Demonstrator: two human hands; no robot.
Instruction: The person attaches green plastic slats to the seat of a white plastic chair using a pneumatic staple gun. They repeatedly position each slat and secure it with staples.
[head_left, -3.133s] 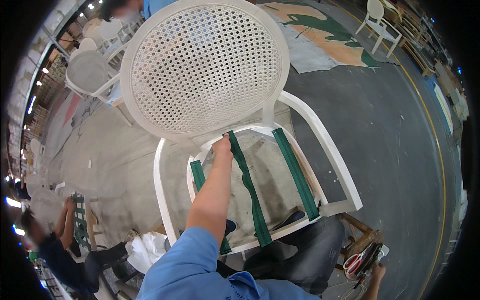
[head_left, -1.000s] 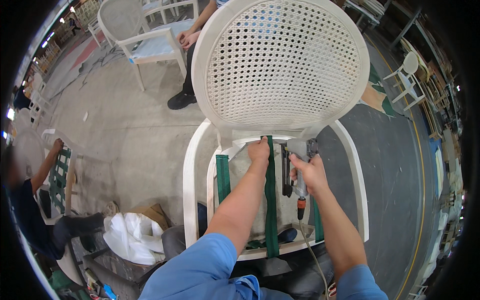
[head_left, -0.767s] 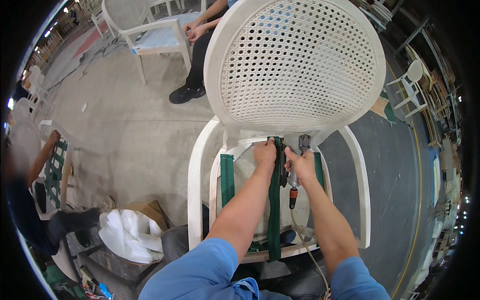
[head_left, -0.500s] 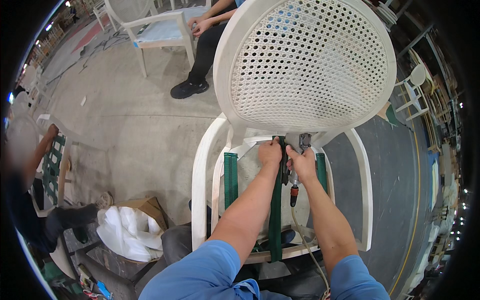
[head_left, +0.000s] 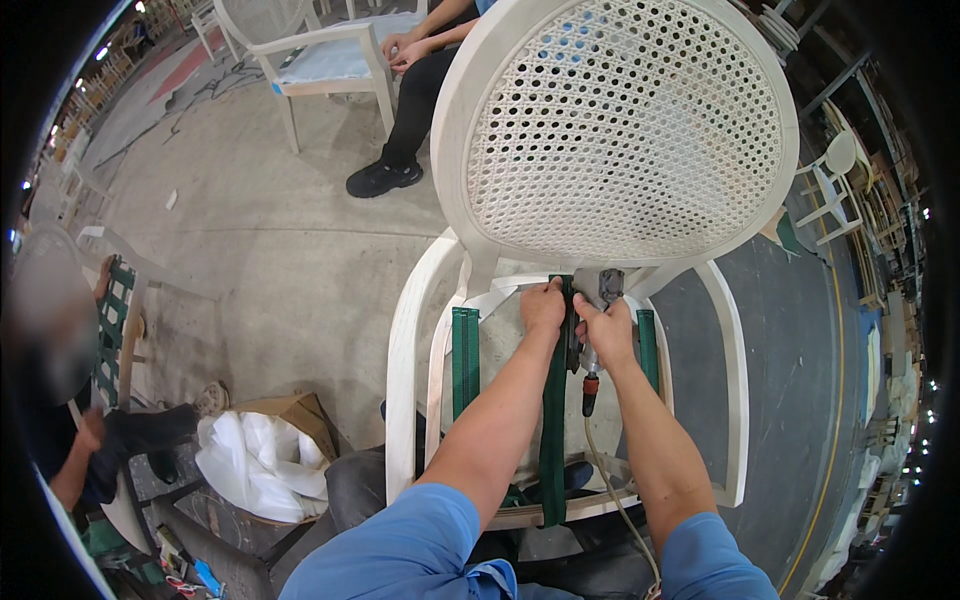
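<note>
In front of me stands a white wooden armchair frame [head_left: 721, 335] with an oval woven cane back [head_left: 620, 130]. My left hand [head_left: 543, 304] pinches the far end of a green webbing strap [head_left: 553, 430] against the rear seat rail. That strap runs toward me over the front rail. In my right hand [head_left: 608, 328] is a pneumatic staple gun [head_left: 611, 284], its head at the rail beside the strap; an air hose [head_left: 603, 465] trails from it toward me. Two more green straps, a left one [head_left: 465, 360] and a right one [head_left: 648, 350], lie at either side of the seat opening.
At lower left sits a cardboard box [head_left: 318, 420] of white wrapping material [head_left: 262, 460]. A co-worker [head_left: 60, 400] is beside a green-webbed chair [head_left: 115, 320] at far left. Another person's legs [head_left: 420, 110] and a white armchair [head_left: 330, 60] are beyond. Racks [head_left: 880, 180] line the right.
My hands, the strap and the staple gun hold nearly the same place. The whole view shifts slightly. At far left, the co-worker's head and arm have moved.
</note>
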